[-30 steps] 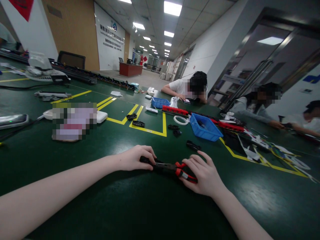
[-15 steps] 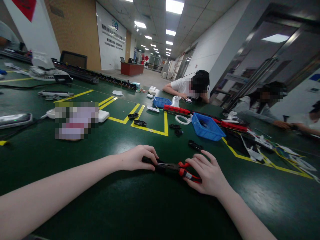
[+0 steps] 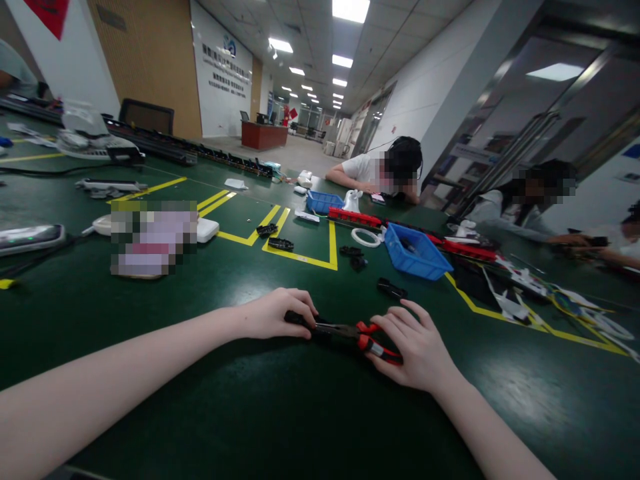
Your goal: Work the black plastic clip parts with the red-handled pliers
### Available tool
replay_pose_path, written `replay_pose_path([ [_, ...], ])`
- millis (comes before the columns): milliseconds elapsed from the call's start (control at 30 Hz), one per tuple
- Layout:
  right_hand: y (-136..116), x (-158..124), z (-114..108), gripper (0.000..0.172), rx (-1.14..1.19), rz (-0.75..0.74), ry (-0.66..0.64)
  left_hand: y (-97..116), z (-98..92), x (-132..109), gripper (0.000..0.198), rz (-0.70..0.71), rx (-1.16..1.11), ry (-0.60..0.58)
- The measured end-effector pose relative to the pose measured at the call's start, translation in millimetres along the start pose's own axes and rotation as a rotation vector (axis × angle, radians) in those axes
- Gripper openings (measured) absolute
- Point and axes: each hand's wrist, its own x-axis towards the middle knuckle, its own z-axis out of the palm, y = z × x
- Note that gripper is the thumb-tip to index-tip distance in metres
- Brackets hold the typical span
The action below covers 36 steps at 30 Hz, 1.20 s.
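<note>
My right hand [image 3: 413,347] is closed round the red-and-black handles of a pair of long-nose pliers [image 3: 365,338], whose jaws point left. My left hand [image 3: 277,317] pinches a small black part [image 3: 299,319] just above the green table. The tips of the pliers meet this part beside my left fingertips; whether the jaws clamp it I cannot tell. Beyond my right hand lies a similar black part [image 3: 391,289]. More black pieces [image 3: 353,257] rest farther back, and two of them, one a black clip-like part [image 3: 281,245], sit by the yellow tape.
A blue basket [image 3: 417,257] stands beyond my right hand, with a white ring [image 3: 365,237] beside it. Behind runs a long red rail [image 3: 357,219]. At left lie a phone [image 3: 155,247] and a white case [image 3: 207,231]. Other people sit across the table [image 3: 240,413].
My hands, the pliers and the black part stay almost still. The view has shifted very slightly. At the far right, a co-worker's hands have moved a little.
</note>
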Motion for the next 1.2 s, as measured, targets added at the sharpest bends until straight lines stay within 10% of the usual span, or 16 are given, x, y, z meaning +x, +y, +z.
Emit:
replay_pose_path([
  [1200, -1, -8, -2, 0.036, 0.239, 0.24, -0.101, 23, 6.1, -4, 0.013, -0.221, -0.015, 0.065],
])
